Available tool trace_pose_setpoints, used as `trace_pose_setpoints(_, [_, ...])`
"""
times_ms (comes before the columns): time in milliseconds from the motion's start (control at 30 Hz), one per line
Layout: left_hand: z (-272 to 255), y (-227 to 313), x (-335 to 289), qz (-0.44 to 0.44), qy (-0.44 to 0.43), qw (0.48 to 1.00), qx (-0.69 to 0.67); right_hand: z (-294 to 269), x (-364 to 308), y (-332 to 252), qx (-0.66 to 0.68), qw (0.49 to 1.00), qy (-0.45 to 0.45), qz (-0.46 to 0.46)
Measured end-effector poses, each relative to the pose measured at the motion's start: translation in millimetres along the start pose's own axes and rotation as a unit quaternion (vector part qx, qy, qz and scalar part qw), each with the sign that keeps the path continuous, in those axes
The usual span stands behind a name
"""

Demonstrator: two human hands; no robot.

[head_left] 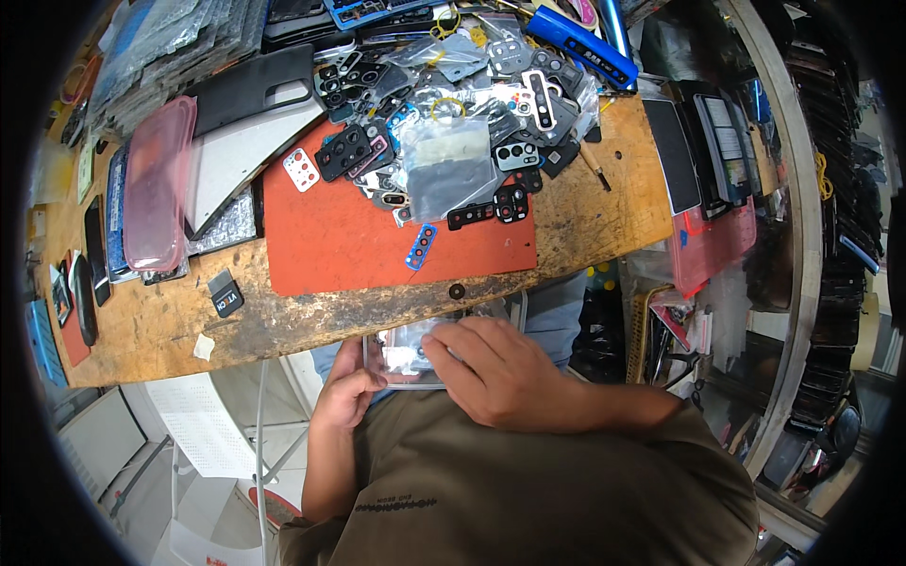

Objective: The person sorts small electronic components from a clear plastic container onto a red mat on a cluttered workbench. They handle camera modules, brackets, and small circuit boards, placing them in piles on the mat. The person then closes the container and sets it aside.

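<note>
Below the table's front edge, at my lap, is a clear plastic box (pixel 401 377) with shiny, see-through contents I cannot make out. My left hand (pixel 347 391) grips its left side, thumb along the near corner. Over the box's right part lies my right hand (pixel 491 368), fingers stretched out and slightly bent, tips above or touching the box; no held thing shows in it. Beyond the box, a small black ring-like part (pixel 457 291) rests on the table edge. A blue camera-lens cover (pixel 421 247) lies on the orange mat (pixel 330 250).
Behind the mat rises a heap of phone camera covers (pixel 344 151) with a clear bag (pixel 451 170) on it. A pink case (pixel 160 184) and a black phone cover (pixel 255 90) lie left. Also on the wooden table (pixel 142 330) sits a black card (pixel 225 294). A white chair (pixel 208 424) stands lower left.
</note>
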State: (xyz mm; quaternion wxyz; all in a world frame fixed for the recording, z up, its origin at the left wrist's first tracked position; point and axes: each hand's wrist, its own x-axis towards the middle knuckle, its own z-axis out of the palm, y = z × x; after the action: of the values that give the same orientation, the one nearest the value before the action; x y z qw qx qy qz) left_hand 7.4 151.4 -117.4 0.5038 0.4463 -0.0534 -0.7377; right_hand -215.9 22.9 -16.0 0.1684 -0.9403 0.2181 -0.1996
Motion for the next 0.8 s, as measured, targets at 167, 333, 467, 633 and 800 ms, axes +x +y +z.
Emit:
trace_pose_setpoints(167, [4, -3, 6, 0.008, -0.013, 1.000, -0.025, -7, -4, 10, -0.004, 0.999, 0.022, 0.030])
trace_pose_setpoints(333, [3, 1, 6, -0.010, -0.032, 0.999, 0.008, -3, 2, 22, -0.009, 0.999, 0.034, 0.038])
trace_pose_setpoints(467, [-1, 0, 2, -0.005, -0.024, 1.000, -0.020, -6, 0, 14, 0.075, 0.996, 0.045, 0.011])
trace_pose_setpoints(633, [-6, -10, 9, 0.008, -0.039, 0.998, -0.043, -14, 19, 60, -0.043, 0.986, 0.120, 0.109])
trace_pose_setpoints(800, [-10, -9, 8, 0.005, -0.043, 0.999, -0.029, -3, 38, 72, -0.048, 0.984, 0.113, 0.127])
